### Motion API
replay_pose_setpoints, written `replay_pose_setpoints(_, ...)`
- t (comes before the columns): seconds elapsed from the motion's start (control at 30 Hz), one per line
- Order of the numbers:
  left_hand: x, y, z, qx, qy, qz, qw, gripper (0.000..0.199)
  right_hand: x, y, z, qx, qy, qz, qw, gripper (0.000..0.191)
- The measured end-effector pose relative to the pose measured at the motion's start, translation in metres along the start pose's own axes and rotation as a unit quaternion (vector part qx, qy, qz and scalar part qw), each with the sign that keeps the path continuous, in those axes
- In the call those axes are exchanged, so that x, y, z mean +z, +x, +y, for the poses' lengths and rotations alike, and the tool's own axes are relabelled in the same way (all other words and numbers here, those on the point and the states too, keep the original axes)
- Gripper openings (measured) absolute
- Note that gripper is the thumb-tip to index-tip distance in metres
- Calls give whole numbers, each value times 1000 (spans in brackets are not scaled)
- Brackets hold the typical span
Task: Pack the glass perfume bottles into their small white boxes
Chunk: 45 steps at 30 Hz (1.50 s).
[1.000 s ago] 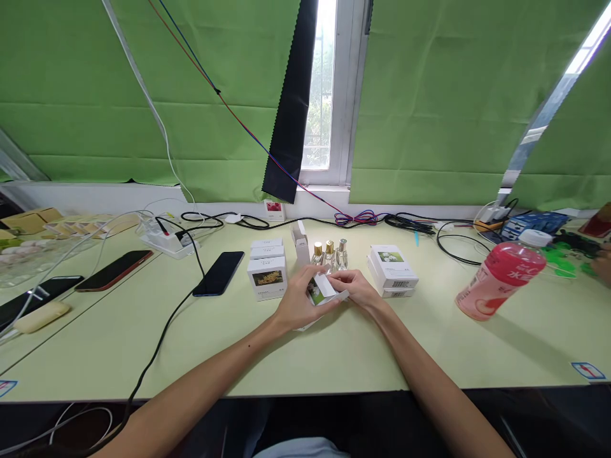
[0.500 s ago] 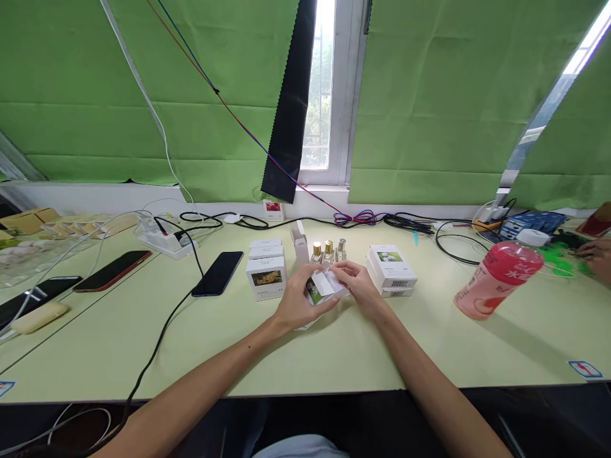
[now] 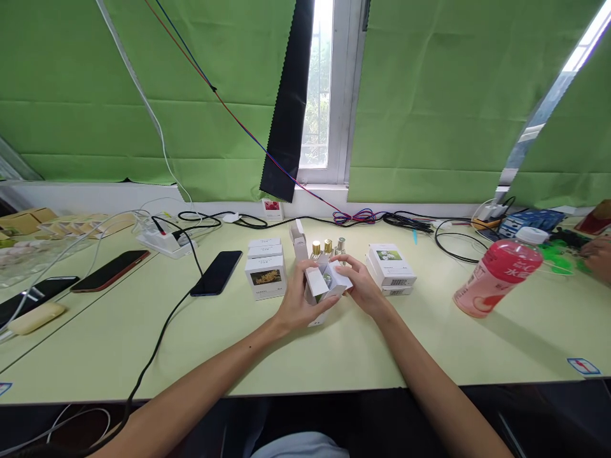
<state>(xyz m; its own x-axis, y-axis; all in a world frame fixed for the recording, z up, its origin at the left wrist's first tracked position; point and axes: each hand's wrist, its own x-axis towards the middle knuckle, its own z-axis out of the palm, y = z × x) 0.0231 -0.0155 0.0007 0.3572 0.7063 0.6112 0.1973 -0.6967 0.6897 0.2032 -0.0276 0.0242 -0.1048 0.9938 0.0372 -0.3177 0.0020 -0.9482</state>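
A small white box [image 3: 317, 283] is held between both hands, its top flaps raised and something glassy showing inside. My left hand [image 3: 296, 303] wraps its left and near sides. The fingers of my right hand [image 3: 361, 284] pinch the box at its right upper edge. Just behind stand several small glass bottles [image 3: 328, 247] with gold and silver caps, beside an upright white box [image 3: 298, 240] with its lid up. Closed white boxes [image 3: 266, 278] stand to the left, and more white boxes [image 3: 391, 265] are stacked to the right.
A black phone [image 3: 216, 273] lies left of the boxes, with a black cable [image 3: 165, 327] running past it. A pink drink bottle [image 3: 499, 273] stands on the right. Cables line the back edge. Another person's hand [image 3: 599, 256] shows at the far right.
The held box has its flaps spread wider, and its inside now shows. My right hand's fingers have shifted slightly on the box's edge. The view has moved a little.
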Motion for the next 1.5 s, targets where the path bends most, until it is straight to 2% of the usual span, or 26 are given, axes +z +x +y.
replay_pose_setpoints(0.27,1,1,9,-17,-43,-8,999,56,-1,-2,-1,-34,32,-5,999,40)
replay_pose_setpoints(0.7,-11,8,14,12,-35,-14,999,48,1,-4,-1,-34,55,-42,997,35)
replay_pose_setpoints(1.1,-13,9,11,1,-53,-9,999,32,0,0,6,-49,34,-49,997,47)
replay_pose_setpoints(1.5,-12,9,11,24,-48,-17,998,35,1,2,10,-25,-2,-34,999,55)
